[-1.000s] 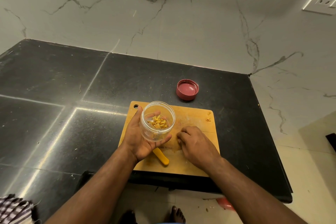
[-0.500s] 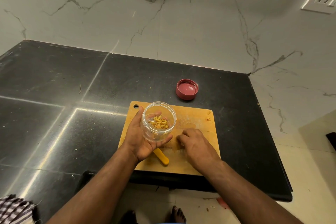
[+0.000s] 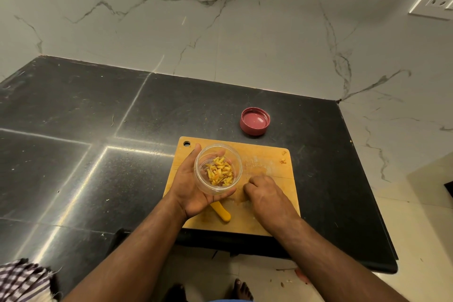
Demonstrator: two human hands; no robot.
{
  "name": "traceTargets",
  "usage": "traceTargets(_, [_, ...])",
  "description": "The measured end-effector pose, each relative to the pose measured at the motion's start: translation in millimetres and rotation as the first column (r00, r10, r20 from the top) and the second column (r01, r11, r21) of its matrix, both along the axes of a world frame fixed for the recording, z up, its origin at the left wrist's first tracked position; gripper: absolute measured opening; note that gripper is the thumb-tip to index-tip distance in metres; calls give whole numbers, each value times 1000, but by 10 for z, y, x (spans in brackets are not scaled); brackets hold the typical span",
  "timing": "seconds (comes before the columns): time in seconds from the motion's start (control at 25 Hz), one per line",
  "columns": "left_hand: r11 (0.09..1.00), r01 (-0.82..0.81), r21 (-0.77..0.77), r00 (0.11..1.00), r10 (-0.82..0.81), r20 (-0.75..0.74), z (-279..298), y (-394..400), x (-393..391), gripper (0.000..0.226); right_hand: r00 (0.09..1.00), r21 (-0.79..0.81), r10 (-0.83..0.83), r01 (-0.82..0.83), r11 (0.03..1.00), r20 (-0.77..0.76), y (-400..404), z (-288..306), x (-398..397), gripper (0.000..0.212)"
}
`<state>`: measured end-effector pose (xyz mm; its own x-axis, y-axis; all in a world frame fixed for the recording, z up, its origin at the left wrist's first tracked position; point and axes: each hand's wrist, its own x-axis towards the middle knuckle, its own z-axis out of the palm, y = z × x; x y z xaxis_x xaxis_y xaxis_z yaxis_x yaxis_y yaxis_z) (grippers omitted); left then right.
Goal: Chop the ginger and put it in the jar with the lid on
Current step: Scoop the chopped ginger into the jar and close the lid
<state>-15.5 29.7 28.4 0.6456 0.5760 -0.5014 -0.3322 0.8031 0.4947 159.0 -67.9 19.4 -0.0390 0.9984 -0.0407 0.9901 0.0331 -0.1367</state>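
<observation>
Tipped a bit more toward the camera now: clear jar [image 3: 218, 169] with chopped ginger [image 3: 220, 171] inside, cupped in left hand [image 3: 193, 187]. Right hand [image 3: 266, 192] curled on cutting board [image 3: 266, 218], near tabletop [image 3: 73, 154] front edge; cannot tell if pinching anything. Red lid [image 3: 255, 121] off, behind board.

A black stone countertop [image 3: 73, 154] carries everything. Directly on it lies a wooden cutting board [image 3: 267, 218] at the near edge, under the fingers of both hands. A red lid [image 3: 254, 121] sits open side up on the bare stone — well beyond the fingertips, off the board's far right corner. A checked cloth [image 3: 19, 279] lies at the near left edge — far from either hand.
</observation>
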Motion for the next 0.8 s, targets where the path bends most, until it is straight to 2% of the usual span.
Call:
traceTargets(0.08, [1000, 9, 5, 1000, -9, 3, -6, -3, -7, 75, 986, -21, -134, 133, 991, -101, 50, 46, 57, 24])
traceTargets(0.12, [1000, 12, 5, 1000, -12, 4, -12, -3, -12, 75, 938, -49, -280, 276, 960, -203, 89, 89, 125, 23])
traceTargets(0.16, [1000, 14, 3, 1000, -14, 6, -19, -1, -20, 75, 839, -102, -431, 423, 901, -333, 133, 132, 213, 22])
traceTargets(0.2, [1000, 16, 1, 1000, -16, 8, -26, -1, -30, 75, 679, -195, -552, 531, 825, -484, 167, 162, 310, 20])
traceTargets(0.24, [1000, 18, 1, 1000, -18, 6, -34, 0, -38, 75, 460, -319, -621, 577, 752, -635, 182, 190, 386, 18])
traceTargets(0.28, [1000, 21, 2, 1000, -21, 2, -43, 2, -42, 74, 198, -453, -642, 559, 695, -741, 182, 240, 418, 17])
traceTargets(0.32, [1000, 22, 3, 1000, -22, -3, -46, 3, -43, 74, -48, -561, -627, 503, 657, -777, 174, 316, 419, 17])
traceTargets(0.36, [1000, 22, 5, 1000, -22, -8, -46, 1, -41, 73, -215, -616, -591, 449, 647, -777, 158, 417, 409, 18])
traceTargets(0.4, [1000, 22, 8, 1000, -22, -16, -40, -3, -32, 72, -295, -626, -553, 411, 663, -779, 139, 550, 381, 19])
traceTargets(0.44, [1000, 21, 11, 999, -21, -26, -36, -7, -19, 70, -327, -605, -511, 377, 701, -795, 121, 692, 352, 20])
traceTargets(0.48, [1000, 18, 11, 999, -17, -36, -30, -11, -3, 69, -327, -560, -463, 349, 751, -824, 111, 850, 313, 21])
traceTargets(0.52, [1000, 11, 12, 999, -11, -45, -27, -12, 13, 68, -276, -491, -416, 326, 808, -867, 102, 1013, 249, 21])
traceTargets(0.56, [1000, 7, 17, 999, -6, -49, -25, -15, 33, 68, -145, -403, -376, 305, 863, -915, 94, 1159, 152, 21])
traceTargets(0.6, [1000, 9, 28, 999, -7, -49, -27, -19, 55, 68, 84, -300, -335, 280, 912, -939, 86, 1274, 38, 22])
traceTargets(0.64, [999, 13, 41, 999, -11, -45, -33, -23, 73, 69, 373, -198, -280, 242, 950, -885, 97, 1327, -75, 23])
traceTargets(0.68, [999, 19, 49, 999, -17, -40, -37, -31, 91, 69, 625, -129, -206, 167, 977, -753, 126, 1332, -174, 25])
traceTargets(0.72, [998, 23, 51, 999, -22, -34, -39, -39, 109, 69, 790, -107, -137, 91, 990, -598, 155, 1317, -260, 29])
traceTargets(0.76, [999, 25, 48, 999, -23, -28, -40, -44, 120, 68, 870, -97, -96, 56, 994, -484, 183, 1313, -315, 31])
traceTargets(0.8, [999, 23, 44, 1000, -22, -21, -40, -44, 127, 68, 897, -49, -80, 65, 997, -434, 208, 1334, -338, 32])
